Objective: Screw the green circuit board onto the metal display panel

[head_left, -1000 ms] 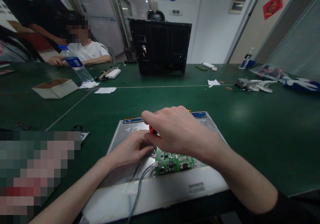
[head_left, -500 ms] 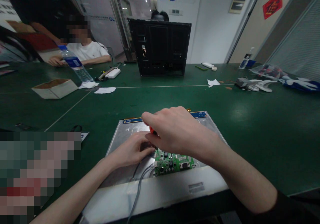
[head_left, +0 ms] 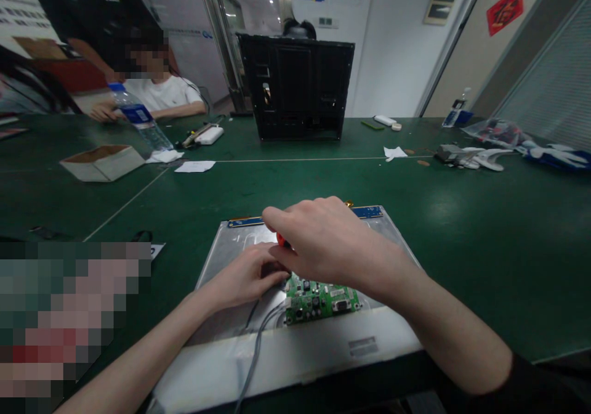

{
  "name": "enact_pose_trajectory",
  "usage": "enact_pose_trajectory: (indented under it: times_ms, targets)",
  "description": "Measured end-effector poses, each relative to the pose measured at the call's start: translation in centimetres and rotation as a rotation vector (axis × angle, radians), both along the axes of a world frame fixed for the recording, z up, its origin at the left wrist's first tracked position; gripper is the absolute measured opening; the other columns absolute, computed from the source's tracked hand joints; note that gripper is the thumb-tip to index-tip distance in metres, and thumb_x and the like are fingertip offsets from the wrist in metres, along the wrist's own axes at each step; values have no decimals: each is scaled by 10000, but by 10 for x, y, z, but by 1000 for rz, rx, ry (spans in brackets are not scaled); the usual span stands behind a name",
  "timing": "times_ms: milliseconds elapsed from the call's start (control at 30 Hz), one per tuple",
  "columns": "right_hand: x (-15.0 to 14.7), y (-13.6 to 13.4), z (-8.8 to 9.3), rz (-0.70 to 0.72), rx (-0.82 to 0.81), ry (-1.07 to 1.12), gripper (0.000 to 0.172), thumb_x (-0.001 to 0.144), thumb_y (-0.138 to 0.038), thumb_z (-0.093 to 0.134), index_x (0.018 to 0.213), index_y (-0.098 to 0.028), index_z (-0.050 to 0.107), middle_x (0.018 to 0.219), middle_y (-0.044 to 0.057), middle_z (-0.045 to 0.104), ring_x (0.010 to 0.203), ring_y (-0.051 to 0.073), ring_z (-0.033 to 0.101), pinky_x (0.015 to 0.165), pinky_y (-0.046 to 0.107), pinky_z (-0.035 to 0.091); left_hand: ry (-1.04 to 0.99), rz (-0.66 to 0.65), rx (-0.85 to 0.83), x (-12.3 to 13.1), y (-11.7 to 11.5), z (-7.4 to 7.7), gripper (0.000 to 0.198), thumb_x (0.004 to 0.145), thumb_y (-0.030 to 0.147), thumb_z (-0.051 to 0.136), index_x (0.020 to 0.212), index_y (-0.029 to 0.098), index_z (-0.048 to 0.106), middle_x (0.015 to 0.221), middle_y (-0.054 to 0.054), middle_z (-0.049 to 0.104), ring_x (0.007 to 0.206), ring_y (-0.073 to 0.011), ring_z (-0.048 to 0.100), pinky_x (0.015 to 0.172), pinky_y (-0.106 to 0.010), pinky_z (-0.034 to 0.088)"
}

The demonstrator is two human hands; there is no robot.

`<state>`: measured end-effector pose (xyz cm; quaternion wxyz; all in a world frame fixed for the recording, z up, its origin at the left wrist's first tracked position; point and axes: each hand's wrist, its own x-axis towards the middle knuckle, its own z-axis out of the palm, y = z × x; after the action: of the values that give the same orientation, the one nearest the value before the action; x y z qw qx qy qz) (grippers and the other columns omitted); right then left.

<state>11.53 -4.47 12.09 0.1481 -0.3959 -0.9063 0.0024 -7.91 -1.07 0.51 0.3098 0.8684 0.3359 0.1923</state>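
Note:
A flat metal-backed display panel point(head_left: 217, 266) lies in front of me, with a green circuit board point(head_left: 323, 300) on its back. My right hand point(head_left: 323, 235) is closed around a red-handled screwdriver point(head_left: 281, 239), mostly hidden in the fist, above the board's upper left corner. Close against it, my left hand point(head_left: 252, 272) rests on the panel with thumb and fingers bent together at the board's left edge. What those fingers grip is hidden. Grey cables point(head_left: 258, 346) run from the board's left side over the panel's near edge. A blue circuit strip point(head_left: 367, 212) lines the far edge.
A black monitor housing point(head_left: 300, 87) stands at the back of the green table point(head_left: 484, 247). To the left are an open box point(head_left: 102, 162), a water bottle point(head_left: 141, 118) and papers point(head_left: 194, 166). White gloves point(head_left: 480, 157) lie right. A person point(head_left: 161, 97) sits across.
My hands keep the same place and hold over the board. The view has shifted very slightly; nothing else has visibly moved.

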Motion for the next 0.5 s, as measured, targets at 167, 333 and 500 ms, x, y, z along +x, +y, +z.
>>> enact_pose_trajectory:
  times_ms: [167,333,500]
  targets:
    - [-1,0,0,3,-29,-8,144,950,-212,565,1061,-169,647,888,51,748,659,151,599,533,286,230,20,12,-11,-2,1,-1,110,834,299,581,838,197,621,860,-49,716,804,-227,651,750,-355,522]
    - [-1,0,0,1,-25,-18,125,952,-220,569,1048,-172,633,882,50,746,685,154,624,540,285,242,29,10,-48,-1,1,2,139,830,298,559,860,184,633,907,-67,728,835,-234,659,752,-361,525]
    - [-1,1,-3,1,-15,-7,111,961,-241,573,1026,-168,624,855,50,740,674,151,628,534,281,239,24,31,-54,-2,2,1,132,825,304,571,821,185,630,875,-62,712,830,-235,652,757,-364,524]
